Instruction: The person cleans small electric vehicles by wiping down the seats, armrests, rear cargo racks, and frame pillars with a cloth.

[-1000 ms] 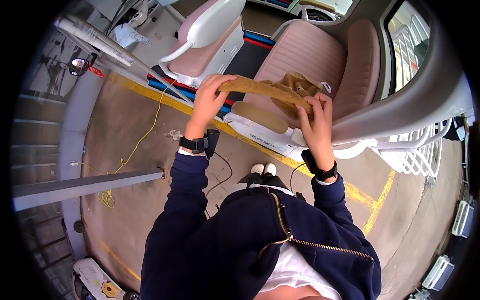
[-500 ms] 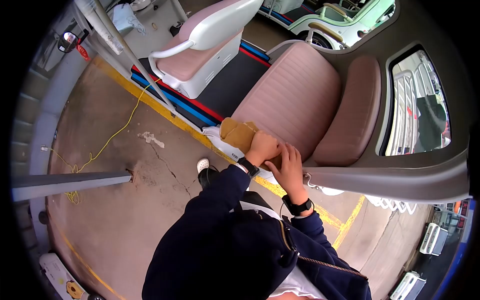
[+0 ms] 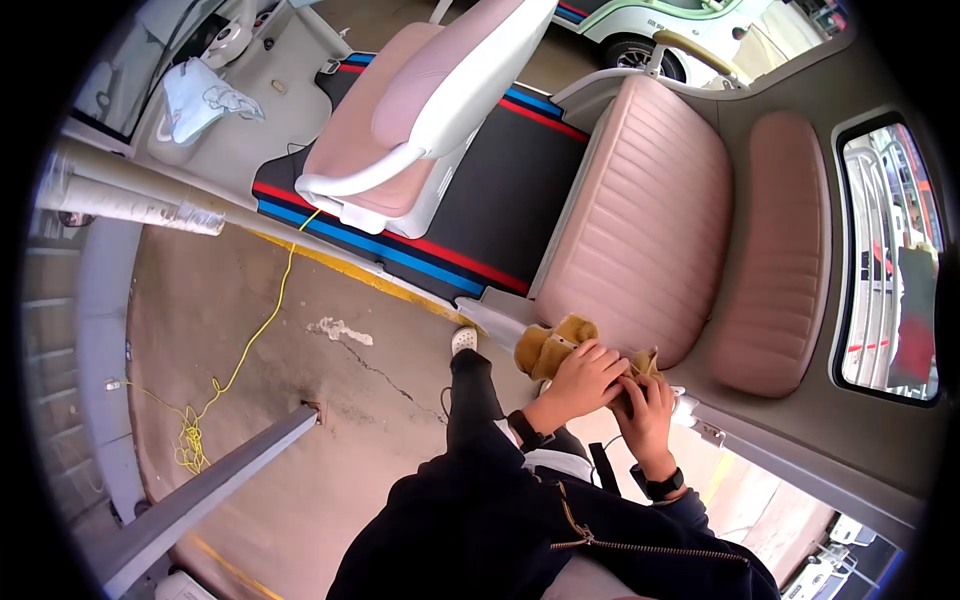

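A tan, suede-like cloth (image 3: 545, 348) is bunched in both my hands, at the front corner of the pink bench seat (image 3: 640, 220). My left hand (image 3: 585, 382) is closed over its middle, and one folded part sticks out to the left. Beside it, my right hand (image 3: 647, 415) has its fingers curled round the other end, where a crumpled tan edge shows above the fingertips. The palms and the cloth's underside are hidden. Each wrist carries a black band.
A pink front seat (image 3: 385, 120) with a white armrest stands on the black floor mat (image 3: 500, 185). A pale cloth (image 3: 205, 100) lies in the front footwell. A yellow cord (image 3: 255, 335) runs over the ground near a grey metal beam (image 3: 220, 490). Another vehicle (image 3: 680, 35) stands beyond.
The cloth has come off the seat's side edge and is now gathered up between both hands. My fingers have closed more tightly round it. The view has shifted toward the vehicle.
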`<state>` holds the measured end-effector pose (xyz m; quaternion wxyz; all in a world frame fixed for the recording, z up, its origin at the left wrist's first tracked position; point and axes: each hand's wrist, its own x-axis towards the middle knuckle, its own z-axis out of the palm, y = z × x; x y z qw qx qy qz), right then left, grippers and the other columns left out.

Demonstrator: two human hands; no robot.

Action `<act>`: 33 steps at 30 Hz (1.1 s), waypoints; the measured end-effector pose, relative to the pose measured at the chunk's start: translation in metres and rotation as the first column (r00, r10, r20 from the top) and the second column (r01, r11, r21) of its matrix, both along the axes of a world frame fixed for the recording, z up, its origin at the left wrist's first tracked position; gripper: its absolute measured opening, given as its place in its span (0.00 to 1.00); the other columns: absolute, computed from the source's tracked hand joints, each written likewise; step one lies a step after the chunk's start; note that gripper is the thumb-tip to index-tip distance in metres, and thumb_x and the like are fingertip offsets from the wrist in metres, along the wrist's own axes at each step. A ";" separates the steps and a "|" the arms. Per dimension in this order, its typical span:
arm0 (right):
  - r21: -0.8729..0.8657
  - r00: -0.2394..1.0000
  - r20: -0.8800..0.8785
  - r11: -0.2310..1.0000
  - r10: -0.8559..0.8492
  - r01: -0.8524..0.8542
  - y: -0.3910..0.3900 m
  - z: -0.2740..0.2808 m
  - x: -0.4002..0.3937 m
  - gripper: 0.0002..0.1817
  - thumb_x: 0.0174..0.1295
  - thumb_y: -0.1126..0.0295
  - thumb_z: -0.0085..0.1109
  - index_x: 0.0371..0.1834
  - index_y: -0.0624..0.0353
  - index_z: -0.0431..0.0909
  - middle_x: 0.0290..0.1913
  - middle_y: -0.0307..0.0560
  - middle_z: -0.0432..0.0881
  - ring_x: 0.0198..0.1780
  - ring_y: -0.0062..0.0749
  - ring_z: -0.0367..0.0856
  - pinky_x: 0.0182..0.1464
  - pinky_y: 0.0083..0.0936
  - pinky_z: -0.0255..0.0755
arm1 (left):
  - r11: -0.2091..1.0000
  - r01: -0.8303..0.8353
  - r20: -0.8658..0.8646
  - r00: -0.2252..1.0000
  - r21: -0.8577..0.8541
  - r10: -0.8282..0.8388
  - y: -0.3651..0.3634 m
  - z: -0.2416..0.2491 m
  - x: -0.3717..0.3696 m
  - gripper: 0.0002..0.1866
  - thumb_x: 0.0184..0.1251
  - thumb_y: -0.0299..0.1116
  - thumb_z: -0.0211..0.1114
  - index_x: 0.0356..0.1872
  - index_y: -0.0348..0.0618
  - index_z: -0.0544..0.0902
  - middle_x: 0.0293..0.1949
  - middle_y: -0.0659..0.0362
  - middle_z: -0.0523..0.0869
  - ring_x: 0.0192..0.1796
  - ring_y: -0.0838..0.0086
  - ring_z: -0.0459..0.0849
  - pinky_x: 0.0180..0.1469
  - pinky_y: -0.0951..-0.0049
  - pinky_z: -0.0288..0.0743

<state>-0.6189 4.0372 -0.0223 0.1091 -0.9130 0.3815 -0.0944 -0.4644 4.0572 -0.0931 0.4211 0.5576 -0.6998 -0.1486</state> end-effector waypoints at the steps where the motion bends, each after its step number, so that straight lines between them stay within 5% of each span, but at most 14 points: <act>1: 0.127 0.997 0.073 0.992 -0.029 0.020 0.002 -0.004 0.012 0.28 0.42 0.72 0.74 0.51 0.54 0.79 0.46 0.50 0.75 0.48 0.48 0.75 0.51 0.43 0.70 | 0.998 -0.003 -0.055 0.998 0.065 0.007 0.004 -0.002 0.020 0.18 0.58 0.37 0.65 0.49 0.44 0.82 0.42 0.59 0.81 0.49 0.65 0.77 0.59 0.62 0.67; 2: 0.252 0.987 0.142 0.967 -0.068 0.031 0.002 -0.006 0.026 0.26 0.43 0.72 0.73 0.50 0.54 0.81 0.44 0.48 0.76 0.45 0.45 0.77 0.47 0.39 0.72 | 0.991 -0.004 -0.110 0.994 0.131 0.018 0.010 -0.002 0.041 0.20 0.58 0.38 0.65 0.52 0.46 0.81 0.44 0.60 0.81 0.50 0.66 0.77 0.58 0.63 0.67; 5: 0.278 0.986 0.107 0.949 0.125 -0.150 -0.020 0.007 0.067 0.33 0.43 0.68 0.75 0.57 0.55 0.77 0.43 0.47 0.75 0.41 0.43 0.77 0.43 0.34 0.74 | 0.984 0.146 0.195 0.967 0.102 -0.164 0.020 -0.002 0.112 0.16 0.55 0.33 0.63 0.47 0.49 0.83 0.35 0.64 0.78 0.43 0.71 0.77 0.45 0.68 0.68; 7: 0.337 0.997 0.033 0.938 0.076 -0.082 -0.032 0.016 0.077 0.37 0.43 0.66 0.76 0.62 0.56 0.73 0.43 0.47 0.75 0.42 0.44 0.77 0.43 0.35 0.75 | 0.963 0.169 0.110 0.975 0.210 -0.195 0.022 -0.007 0.148 0.05 0.55 0.28 0.60 0.33 0.47 0.80 0.32 0.61 0.76 0.37 0.68 0.77 0.41 0.68 0.67; 10: 0.345 0.998 -0.069 0.938 0.005 0.019 -0.054 0.023 0.073 0.36 0.43 0.65 0.74 0.60 0.58 0.74 0.41 0.46 0.74 0.43 0.42 0.77 0.42 0.34 0.75 | 0.966 0.165 0.044 0.983 0.201 -0.177 -0.004 -0.005 0.171 0.03 0.54 0.27 0.61 0.28 0.46 0.76 0.30 0.59 0.73 0.36 0.66 0.77 0.41 0.64 0.69; 13: 0.155 0.925 -0.025 0.916 0.379 -0.371 -0.071 0.043 0.079 0.28 0.44 0.67 0.67 0.53 0.55 0.78 0.38 0.41 0.75 0.40 0.35 0.77 0.40 0.29 0.76 | 0.934 0.294 -0.143 0.953 0.202 -0.268 -0.044 0.011 0.145 0.08 0.59 0.30 0.64 0.38 0.41 0.80 0.40 0.55 0.79 0.44 0.57 0.79 0.47 0.59 0.71; 15: 0.054 0.952 -0.002 0.950 0.307 -0.307 -0.082 0.067 0.075 0.27 0.45 0.67 0.67 0.53 0.55 0.78 0.38 0.41 0.75 0.39 0.35 0.76 0.41 0.29 0.76 | 0.829 0.520 -0.396 0.819 0.206 -0.415 -0.066 0.019 0.126 0.13 0.62 0.34 0.65 0.46 0.40 0.82 0.50 0.52 0.82 0.50 0.50 0.79 0.50 0.59 0.74; 17: -0.013 0.985 -0.044 0.986 0.165 -0.166 -0.089 0.073 0.056 0.27 0.48 0.64 0.68 0.54 0.55 0.77 0.40 0.43 0.75 0.40 0.36 0.76 0.43 0.30 0.75 | 0.748 0.580 -0.376 0.804 0.322 -0.461 -0.088 0.018 0.111 0.12 0.62 0.34 0.65 0.44 0.40 0.83 0.48 0.52 0.83 0.48 0.51 0.80 0.49 0.59 0.74; 18: 0.054 0.998 -0.057 0.999 0.003 0.001 -0.094 0.068 0.040 0.30 0.48 0.60 0.70 0.56 0.56 0.76 0.41 0.45 0.76 0.43 0.41 0.77 0.45 0.33 0.75 | 0.676 0.591 -0.345 0.806 0.440 -0.481 -0.098 0.017 0.104 0.10 0.62 0.34 0.65 0.42 0.41 0.83 0.46 0.53 0.84 0.47 0.52 0.81 0.47 0.60 0.75; 20: 0.169 0.986 -0.077 0.973 -0.147 0.158 -0.100 0.041 0.001 0.33 0.47 0.57 0.72 0.57 0.57 0.75 0.41 0.48 0.76 0.44 0.48 0.77 0.47 0.36 0.74 | 0.771 0.563 -0.252 0.826 0.299 -0.505 -0.115 0.011 0.090 0.08 0.62 0.32 0.64 0.40 0.40 0.84 0.41 0.52 0.85 0.44 0.53 0.81 0.46 0.60 0.75; 23: 0.499 0.990 -0.081 0.855 -0.116 0.141 -0.121 0.001 -0.019 0.32 0.47 0.58 0.73 0.55 0.59 0.75 0.42 0.52 0.77 0.46 0.52 0.78 0.48 0.39 0.73 | 0.817 0.555 -0.187 0.829 0.156 -0.527 -0.154 -0.005 0.072 0.09 0.58 0.26 0.64 0.40 0.42 0.84 0.38 0.53 0.82 0.42 0.54 0.81 0.45 0.59 0.75; 27: 0.297 0.982 -0.113 0.938 -0.153 0.181 -0.169 -0.040 -0.017 0.28 0.51 0.59 0.71 0.55 0.58 0.75 0.43 0.51 0.78 0.45 0.50 0.79 0.46 0.39 0.73 | 0.821 0.551 -0.180 0.832 0.150 -0.525 -0.201 -0.006 0.060 0.10 0.55 0.24 0.64 0.40 0.43 0.83 0.38 0.54 0.82 0.42 0.54 0.81 0.45 0.59 0.75; 29: 0.166 0.945 -0.047 0.931 -0.323 0.326 -0.198 -0.028 -0.013 0.27 0.51 0.62 0.71 0.54 0.58 0.75 0.45 0.51 0.81 0.43 0.53 0.79 0.45 0.40 0.74 | 0.928 0.365 0.016 0.930 0.078 -0.367 -0.222 0.014 0.062 0.12 0.54 0.23 0.64 0.41 0.44 0.83 0.38 0.55 0.81 0.41 0.55 0.81 0.43 0.60 0.75; 33: -0.230 0.958 0.024 0.931 -0.285 0.282 -0.235 0.031 -0.003 0.26 0.48 0.73 0.64 0.55 0.54 0.76 0.42 0.44 0.84 0.39 0.42 0.82 0.40 0.36 0.75 | 0.965 0.246 0.080 0.968 -0.095 -0.239 -0.234 0.058 0.072 0.13 0.54 0.24 0.65 0.42 0.46 0.84 0.35 0.58 0.80 0.39 0.60 0.81 0.41 0.60 0.74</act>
